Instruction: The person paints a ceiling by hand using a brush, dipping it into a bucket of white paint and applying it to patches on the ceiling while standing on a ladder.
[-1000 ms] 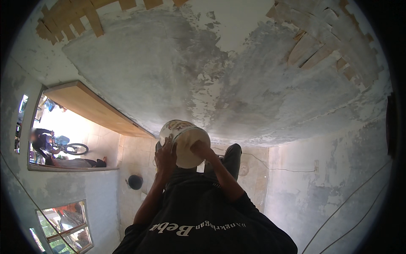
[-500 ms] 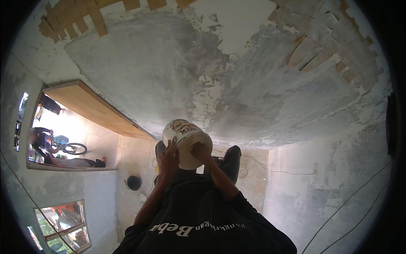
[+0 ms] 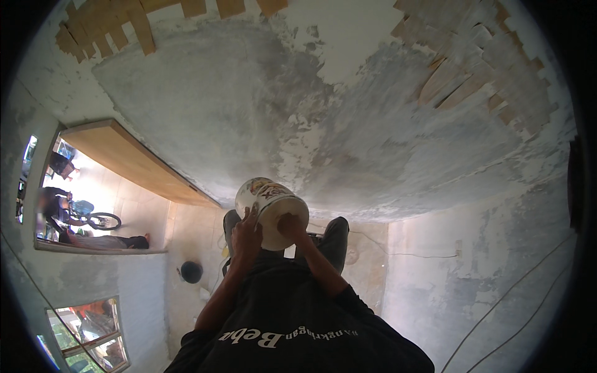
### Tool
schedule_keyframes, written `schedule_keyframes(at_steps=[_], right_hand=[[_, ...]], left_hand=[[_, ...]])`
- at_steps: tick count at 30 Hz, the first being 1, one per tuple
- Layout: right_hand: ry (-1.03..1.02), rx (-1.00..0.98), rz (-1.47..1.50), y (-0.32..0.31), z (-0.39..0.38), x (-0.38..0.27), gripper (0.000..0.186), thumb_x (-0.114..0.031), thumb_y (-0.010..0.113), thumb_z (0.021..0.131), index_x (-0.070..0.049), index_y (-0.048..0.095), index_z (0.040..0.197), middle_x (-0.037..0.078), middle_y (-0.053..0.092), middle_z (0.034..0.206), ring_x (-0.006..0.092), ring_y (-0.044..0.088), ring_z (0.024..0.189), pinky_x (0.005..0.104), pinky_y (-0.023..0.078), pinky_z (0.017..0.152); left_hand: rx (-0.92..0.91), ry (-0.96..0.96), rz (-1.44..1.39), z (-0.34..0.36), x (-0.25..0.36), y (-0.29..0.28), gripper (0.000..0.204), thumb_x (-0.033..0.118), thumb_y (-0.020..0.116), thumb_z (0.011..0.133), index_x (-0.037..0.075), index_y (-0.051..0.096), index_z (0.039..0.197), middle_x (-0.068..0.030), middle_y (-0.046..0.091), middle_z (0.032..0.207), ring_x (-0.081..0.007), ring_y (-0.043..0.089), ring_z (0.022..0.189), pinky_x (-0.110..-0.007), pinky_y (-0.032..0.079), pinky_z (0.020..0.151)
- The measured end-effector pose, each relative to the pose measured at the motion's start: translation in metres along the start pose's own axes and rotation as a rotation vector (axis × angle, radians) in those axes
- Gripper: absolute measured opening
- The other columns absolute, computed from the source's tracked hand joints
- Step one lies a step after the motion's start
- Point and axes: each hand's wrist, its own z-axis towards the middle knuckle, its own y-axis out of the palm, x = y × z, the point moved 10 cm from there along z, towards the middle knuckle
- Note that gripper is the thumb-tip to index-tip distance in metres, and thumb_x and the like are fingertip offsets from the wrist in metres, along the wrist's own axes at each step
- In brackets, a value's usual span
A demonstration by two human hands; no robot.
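A white plastic bucket (image 3: 270,194) with a coloured printed band is tilted in front of my body, between my knees. My left hand (image 3: 248,233) presses against its left side, thumb and fingers spread along the wall, gripping it. Bent at the wrist, my right hand (image 3: 290,227) is at the bucket's pale round end facing me. It looks to be reaching in, and its fingers are hidden, so whether it holds anything does not show.
A patchy grey plastered wall (image 3: 205,105) rises ahead. To the left are a wooden door (image 3: 134,158) and a doorway with people and a bicycle (image 3: 102,221) beyond. A dark round container (image 3: 190,271) stands on the tiled floor. A cable (image 3: 416,255) runs along the right.
The whole view has shifted slightly, so the bucket and both hands appear a little further left. Both hands keep their places on the bucket.
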Motion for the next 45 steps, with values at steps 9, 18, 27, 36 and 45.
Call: schedule_keyframes(at_steps=[9,18,27,36,45], right_hand=[[-0.081,0.184,-0.203,-0.069,-0.007,-0.005,0.016,-0.019,0.058,0.072,-0.005,0.065,0.071,0.011,0.062,0.071,0.0270,0.062,0.069,0.0429,0.050,0.057],[0.162,0.217,0.218,-0.097,-0.009,0.025,0.021,-0.018,0.052,0.078,-0.002,0.064,0.072,0.019,0.065,0.074,0.0335,0.064,0.065,0.0463,0.051,0.062],[0.331,0.125,0.375,-0.091,-0.016,0.048,0.022,-0.019,0.054,0.077,-0.001,0.064,0.072,0.019,0.064,0.072,0.0334,0.065,0.063,0.0453,0.052,0.060],[0.497,0.289,0.418,-0.117,-0.020,0.066,0.020,-0.019,0.055,0.076,-0.003,0.065,0.070,0.017,0.065,0.075,0.0314,0.066,0.064,0.0445,0.053,0.061],[0.451,0.258,0.433,-0.134,-0.026,0.066,0.020,-0.018,0.053,0.078,-0.002,0.066,0.077,0.017,0.065,0.076,0.0303,0.066,0.069,0.0439,0.053,0.063]], left_hand=[[0.070,0.014,-0.107,0.004,-0.011,0.003,0.042,0.012,0.056,0.084,0.004,0.057,0.125,-0.0235,0.052,0.126,-0.0400,0.061,0.100,-0.044,0.052,0.084],[-0.073,0.052,-0.033,0.003,0.032,0.007,0.044,0.013,0.058,0.082,0.001,0.056,0.125,-0.0276,0.064,0.101,-0.0383,0.066,0.086,-0.045,0.053,0.074],[0.033,0.127,-0.067,0.013,0.024,0.018,0.031,0.023,0.057,0.090,0.000,0.064,0.108,-0.0229,0.062,0.065,-0.0347,0.063,0.060,-0.044,0.045,0.054],[0.128,0.197,-0.020,0.015,0.041,0.012,0.030,0.026,0.054,0.094,-0.001,0.065,0.099,-0.0200,0.067,0.072,-0.0293,0.068,0.062,-0.040,0.050,0.055],[0.011,0.066,-0.200,0.006,0.076,0.000,0.030,0.024,0.057,0.093,-0.004,0.065,0.101,-0.0194,0.065,0.066,-0.0250,0.063,0.055,-0.036,0.049,0.048]])
